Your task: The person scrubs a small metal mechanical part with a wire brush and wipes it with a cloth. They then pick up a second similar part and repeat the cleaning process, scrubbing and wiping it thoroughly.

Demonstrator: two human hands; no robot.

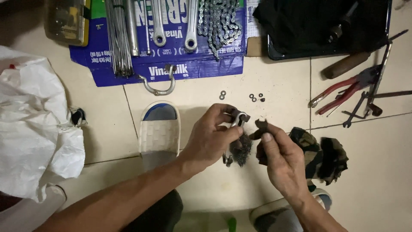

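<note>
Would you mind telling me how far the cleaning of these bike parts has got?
Laid out, looking done: chain, cranks and spokes on the blue cardboard. In hand: left hand holds a small metal part with steel wool; right hand pinches a dark piece. Left: washers on the floor.

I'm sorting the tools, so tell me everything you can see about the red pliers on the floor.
The pliers lie flat on the pale tiled floor at upper right, away from both hands. Two curved red handles, slightly spread, point lower left; the dark, worn-looking metal head points upper right. They lie against other dark metal tools, below a brown wooden handle.
</note>
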